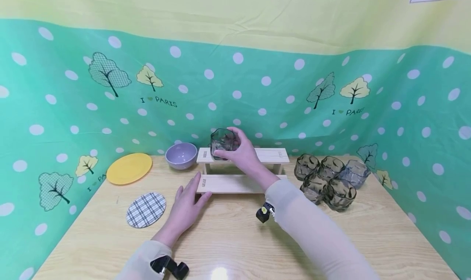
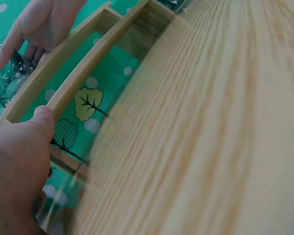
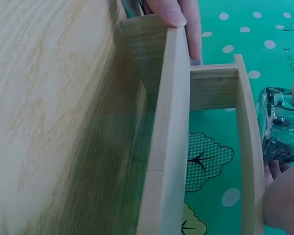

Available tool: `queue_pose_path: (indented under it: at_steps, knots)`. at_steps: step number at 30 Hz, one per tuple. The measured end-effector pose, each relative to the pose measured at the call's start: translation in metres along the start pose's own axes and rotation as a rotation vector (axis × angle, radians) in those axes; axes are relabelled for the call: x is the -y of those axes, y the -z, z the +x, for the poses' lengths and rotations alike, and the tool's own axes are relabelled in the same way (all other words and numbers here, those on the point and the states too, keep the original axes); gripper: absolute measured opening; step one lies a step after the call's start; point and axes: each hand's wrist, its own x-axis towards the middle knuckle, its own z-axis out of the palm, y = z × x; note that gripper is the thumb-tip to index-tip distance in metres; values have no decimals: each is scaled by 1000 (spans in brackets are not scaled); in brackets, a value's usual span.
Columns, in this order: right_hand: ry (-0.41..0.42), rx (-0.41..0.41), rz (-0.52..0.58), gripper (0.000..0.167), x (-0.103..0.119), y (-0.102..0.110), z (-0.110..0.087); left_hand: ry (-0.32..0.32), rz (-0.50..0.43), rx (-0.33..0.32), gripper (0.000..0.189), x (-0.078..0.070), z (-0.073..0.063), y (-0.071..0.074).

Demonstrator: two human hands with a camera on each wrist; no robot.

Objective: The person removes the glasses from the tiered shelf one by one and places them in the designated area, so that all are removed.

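Observation:
My right hand (image 1: 241, 151) grips a smoky wavy-sided glass (image 1: 222, 143), thumb at its front and fingers round its right side. The glass stands upright at the left part of the upper board of a two-tier wooden rack (image 1: 235, 184); in the right wrist view its base is right at that board. My left hand (image 1: 187, 206) rests against the rack's left end, fingers straight along the side. Its thumb (image 2: 43, 117) touches the front edge of the lower board.
Several similar glasses (image 1: 340, 195) cluster right of the rack, one of them bluish (image 1: 355, 173). Left of the rack are a purple bowl (image 1: 181, 155), a yellow plate (image 1: 129, 168) and a checked round mat (image 1: 146, 210). A dotted green cloth (image 1: 235, 108) hangs behind the wooden table (image 1: 228, 243).

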Motion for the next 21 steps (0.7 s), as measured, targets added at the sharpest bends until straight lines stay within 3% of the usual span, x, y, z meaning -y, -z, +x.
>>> queue_pose_path:
  at_steps: [21]
  knots:
    - [-9,-3,-72,98,34,52,-29,3,-14,6,84,2,-1,-1]
